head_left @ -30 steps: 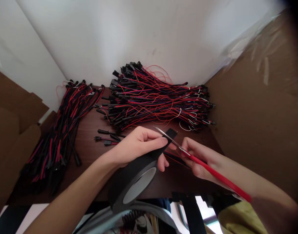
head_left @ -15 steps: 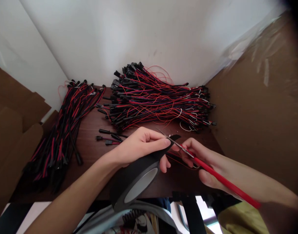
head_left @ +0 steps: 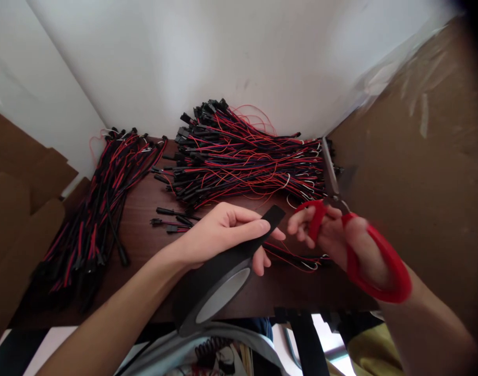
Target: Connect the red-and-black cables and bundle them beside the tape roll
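My left hand [head_left: 231,232] pinches the free end of a roll of black tape [head_left: 213,287] between thumb and fingers. The short end of tape sticks out past the thumb, and the roll hangs below the wrist. To the right, my right hand [head_left: 341,235] has its fingers and thumb through the red handles of a pair of scissors [head_left: 380,266]. The blades point up and away, apart from the tape. Beneath the hands, a few wires with connectors [head_left: 178,222] lie on the table, partly hidden by my left hand.
A large bundle of red and black wires [head_left: 239,162] lies across the back of the brown table [head_left: 145,209]. Another bundle [head_left: 102,198] lies at the left. Cardboard [head_left: 411,156] stands at the right, with more cardboard [head_left: 23,209] at the left. A pale wall [head_left: 223,52] rises behind.
The scissors have left the tape and swung upright, moving right with my right hand. The tape end now has a straight edge. My left hand has hardly moved.
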Motion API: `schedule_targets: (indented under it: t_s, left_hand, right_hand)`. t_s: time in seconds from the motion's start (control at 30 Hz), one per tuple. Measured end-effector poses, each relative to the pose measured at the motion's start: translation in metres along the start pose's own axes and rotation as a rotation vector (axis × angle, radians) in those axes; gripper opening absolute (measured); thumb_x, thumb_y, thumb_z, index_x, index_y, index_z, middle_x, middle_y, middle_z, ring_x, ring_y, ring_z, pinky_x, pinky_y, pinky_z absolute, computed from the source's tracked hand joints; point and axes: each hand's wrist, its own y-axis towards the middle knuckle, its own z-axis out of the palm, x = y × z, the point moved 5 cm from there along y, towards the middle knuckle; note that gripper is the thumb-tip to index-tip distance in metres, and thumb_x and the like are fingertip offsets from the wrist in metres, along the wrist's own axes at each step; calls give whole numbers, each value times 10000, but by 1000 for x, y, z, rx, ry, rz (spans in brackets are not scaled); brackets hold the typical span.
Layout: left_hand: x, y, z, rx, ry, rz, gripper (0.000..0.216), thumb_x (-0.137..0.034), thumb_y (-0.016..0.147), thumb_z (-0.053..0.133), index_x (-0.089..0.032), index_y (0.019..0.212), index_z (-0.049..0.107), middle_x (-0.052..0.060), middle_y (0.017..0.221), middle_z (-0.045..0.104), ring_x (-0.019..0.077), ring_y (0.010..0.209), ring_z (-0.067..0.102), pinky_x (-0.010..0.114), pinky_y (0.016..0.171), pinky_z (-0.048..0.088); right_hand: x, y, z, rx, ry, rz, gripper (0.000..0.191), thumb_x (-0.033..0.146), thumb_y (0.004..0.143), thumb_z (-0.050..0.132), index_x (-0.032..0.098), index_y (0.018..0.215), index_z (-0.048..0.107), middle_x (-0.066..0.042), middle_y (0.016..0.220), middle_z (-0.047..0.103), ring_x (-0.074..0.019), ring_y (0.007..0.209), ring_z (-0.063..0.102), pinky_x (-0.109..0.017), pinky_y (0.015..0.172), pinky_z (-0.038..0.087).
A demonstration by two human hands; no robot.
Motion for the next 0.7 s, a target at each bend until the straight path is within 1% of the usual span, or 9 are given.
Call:
schedule_targets:
  t_s: [0.1, 0.23, 0.3, 0.37, 0.5, 0.57, 0.7]
  left_hand:
    - [-1, -1, -1, -12, 15, 0, 293, -336, 924, 577, -91, 964, 731, 43, 562, 696, 163, 650, 690, 272, 731, 533]
    - [-1, -1, -3, -29, 29, -10, 289, -329, 927, 574, -92, 980, 730, 45, 572, 700, 161, 658, 691, 261, 713, 532]
    - [0, -1, -4, -28, 25, -4, 301, -341, 929, 571, -91, 979, 731, 49, 573, 700, 160, 656, 691, 259, 710, 532]
    - [2, 0, -5, -25, 12, 6, 311, -357, 925, 575, -92, 971, 734, 49, 570, 699, 160, 650, 690, 261, 713, 533]
    - [2, 1, -5, -32, 4, 5, 318, -375, 910, 594, -93, 947, 735, 50, 567, 700, 156, 627, 683, 262, 713, 528]
    - [1, 1, -4, -36, 13, -8, 322, -381, 903, 599, -90, 931, 735, 52, 568, 701, 157, 629, 681, 263, 714, 525]
    - [1, 0, -2, -37, 19, -44, 288, -370, 869, 644, -96, 877, 730, 51, 595, 709, 160, 668, 689, 260, 720, 520]
  right_hand:
    - [13, 9, 10, -70, 104, -2, 364, 564, 857, 597, 205, 920, 599, -52, 896, 637, -149, 739, 577, -285, 660, 496]
    - [31, 20, 25, -96, 100, 31, 263, 413, 810, 702, 183, 831, 576, -18, 799, 634, -117, 663, 562, -248, 592, 465]
    - [37, 24, 29, -109, 109, 63, 251, 354, 776, 721, 180, 817, 544, -4, 747, 631, -102, 603, 555, -237, 548, 456]
    - [40, 27, 31, -126, 133, 101, 278, 310, 738, 737, 187, 830, 505, 9, 721, 631, -99, 557, 566, -231, 509, 453]
    - [42, 28, 35, -82, 201, 143, 349, 297, 701, 758, 208, 851, 456, 21, 713, 638, -122, 540, 607, -245, 488, 470]
    - [42, 29, 35, -88, 199, 133, 355, 295, 698, 758, 218, 846, 445, 31, 706, 631, -122, 538, 608, -248, 492, 474]
    - [44, 29, 30, -158, 91, 71, 326, 254, 704, 751, 222, 832, 454, 35, 711, 616, -105, 574, 585, -246, 548, 489]
